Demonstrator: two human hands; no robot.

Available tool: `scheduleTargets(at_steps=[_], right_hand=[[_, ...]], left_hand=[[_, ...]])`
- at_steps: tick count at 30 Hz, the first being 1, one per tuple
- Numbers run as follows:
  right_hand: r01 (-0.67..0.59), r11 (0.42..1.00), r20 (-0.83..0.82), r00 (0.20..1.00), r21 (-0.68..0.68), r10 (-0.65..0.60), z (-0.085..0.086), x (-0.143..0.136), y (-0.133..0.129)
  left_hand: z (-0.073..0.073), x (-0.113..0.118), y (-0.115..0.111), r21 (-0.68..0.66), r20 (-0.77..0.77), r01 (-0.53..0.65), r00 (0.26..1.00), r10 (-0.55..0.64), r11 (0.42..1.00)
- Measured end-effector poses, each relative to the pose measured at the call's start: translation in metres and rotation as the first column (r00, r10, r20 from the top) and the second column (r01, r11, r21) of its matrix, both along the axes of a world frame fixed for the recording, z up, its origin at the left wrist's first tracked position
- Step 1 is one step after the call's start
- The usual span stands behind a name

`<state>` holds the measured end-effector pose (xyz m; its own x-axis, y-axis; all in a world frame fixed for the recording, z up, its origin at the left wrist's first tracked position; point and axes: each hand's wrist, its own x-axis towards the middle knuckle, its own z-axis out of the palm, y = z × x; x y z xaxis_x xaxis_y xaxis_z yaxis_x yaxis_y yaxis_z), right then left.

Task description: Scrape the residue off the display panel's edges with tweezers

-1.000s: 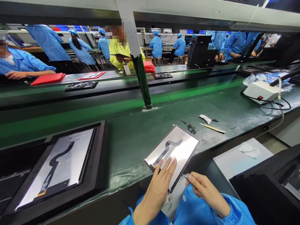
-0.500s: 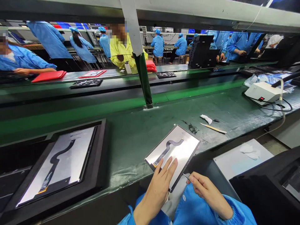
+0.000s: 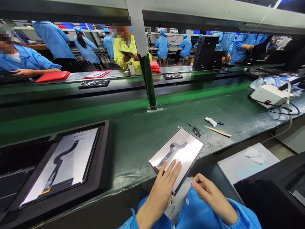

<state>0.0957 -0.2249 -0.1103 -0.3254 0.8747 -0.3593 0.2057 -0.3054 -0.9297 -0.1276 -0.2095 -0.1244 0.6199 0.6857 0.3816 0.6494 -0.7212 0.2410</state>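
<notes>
A display panel (image 3: 190,147) with a silvery back and a dark S-curved flex cable (image 3: 172,151) lies tilted across the front edge of the green bench. My left hand (image 3: 162,184) rests flat on its lower part, fingers stretched and slightly spread; the thumb is mostly hidden. Beside the panel's right long edge, my right hand (image 3: 209,194) pinches a thin, shiny, metallic-looking tool (image 3: 189,179). The tool's tip meets the dark edge of the panel; its exact kind is too small to make out.
At the left, a similar panel (image 3: 77,159) lies in a black foam tray (image 3: 105,143). Black scraps (image 3: 196,131), a yellow-handled blade (image 3: 219,131) and a white-wrapped tool (image 3: 211,122) lie beyond my panel. A white box device (image 3: 269,93) stands right; co-workers sit across the bench.
The tool in my right hand has tilted slightly, and the fingers have shifted a little. My left hand stays on the panel. Across the bench, the co-worker in yellow now holds up a dark flat piece.
</notes>
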Motion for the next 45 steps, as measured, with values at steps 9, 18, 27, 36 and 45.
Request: scheduleTargets(at_steps=[9, 18, 27, 36, 45], right_hand=[[-0.014, 1.000, 0.011, 1.000, -0.006, 0.015, -0.003, 0.003, 0.002], [-0.048, 0.997, -0.004, 0.999, -0.052, 0.048, -0.003, 0.005, 0.005], [-0.058, 0.998, 0.030, 0.998, 0.013, 0.057, 0.004, 0.002, 0.003], [-0.035, 0.972, -0.140, 0.990, -0.234, 0.002, 0.004, -0.001, 0.010], [0.039, 0.965, -0.166, 0.983, -0.258, -0.084, 0.008, 0.006, 0.012]], left_hand=[[0.003, -0.001, -0.001, -0.014, 0.002, 0.002, 1.000, -0.002, 1.000], [0.000, 0.001, -0.001, -0.037, 0.002, 0.003, 1.000, -0.003, 0.999], [0.002, 0.001, -0.001, -0.021, -0.003, -0.006, 1.000, 0.005, 1.000], [0.001, 0.000, -0.001, -0.066, 0.022, -0.013, 1.000, 0.015, 0.998], [0.006, -0.001, 0.000, -0.036, 0.041, -0.002, 0.999, 0.004, 0.999]])
